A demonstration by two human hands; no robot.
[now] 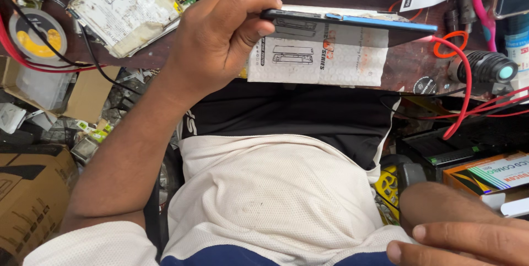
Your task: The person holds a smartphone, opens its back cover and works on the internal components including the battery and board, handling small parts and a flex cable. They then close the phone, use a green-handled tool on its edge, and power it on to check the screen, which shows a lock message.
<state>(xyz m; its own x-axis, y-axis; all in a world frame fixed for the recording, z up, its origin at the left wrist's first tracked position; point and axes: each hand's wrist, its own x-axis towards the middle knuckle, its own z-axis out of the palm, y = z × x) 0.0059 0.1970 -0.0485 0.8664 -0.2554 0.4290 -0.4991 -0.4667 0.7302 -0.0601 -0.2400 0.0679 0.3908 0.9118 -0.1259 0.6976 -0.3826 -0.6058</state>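
Note:
My left hand (217, 37) grips the near end of a thin black phone (352, 22) with a blue edge, held edge-on and level above the bench. Under it lies a white bubble-wrap pouch (317, 59) printed with grey outlines. My right hand (460, 241) rests low at the bottom right corner, fingers together and stretched out, holding nothing that I can see; it lies near my lap and white shirt (275, 200).
A worn white circuit assembly (124, 7) lies at the top left beside a solder-wire reel (36, 34). Red wires (465, 84) loop past a black lamp head (487, 68) at right. Cardboard boxes (30, 200) stand at left, an orange box (487, 173) at right.

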